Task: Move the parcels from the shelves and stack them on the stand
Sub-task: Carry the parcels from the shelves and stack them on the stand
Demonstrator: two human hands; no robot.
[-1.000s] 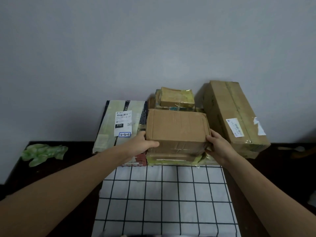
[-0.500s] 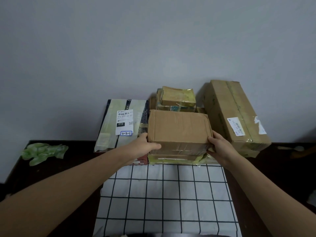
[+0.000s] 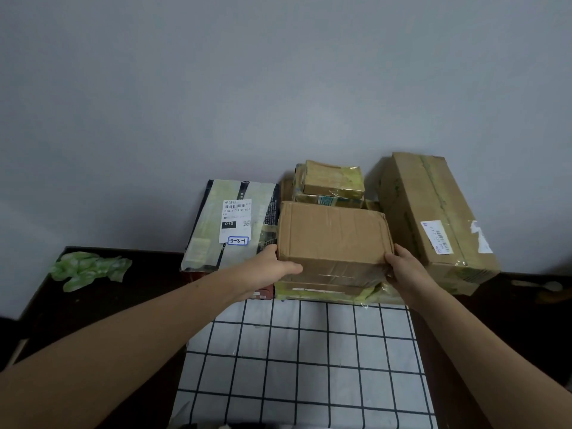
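A plain brown cardboard parcel (image 3: pixel 332 235) sits on top of a flatter yellow-taped parcel (image 3: pixel 325 291) at the back of the stand. My left hand (image 3: pixel 269 270) grips its left front corner, thumb across the front face. My right hand (image 3: pixel 405 270) grips its right front corner. Behind it lies a small yellow-taped parcel (image 3: pixel 332 179) on another one. A dark parcel with a white label marked 3-3-1 (image 3: pixel 232 224) lies to the left. A long brown carton (image 3: pixel 433 218) lies to the right.
A white cloth with a black grid (image 3: pixel 303 360) covers the stand's near part. The dark table (image 3: pixel 77 305) holds a crumpled green plastic bag (image 3: pixel 89 269) at the left. A grey wall stands right behind the parcels. Some small object lies at the far right edge.
The brown parcel and both hands have barely shifted; the grips are the same.
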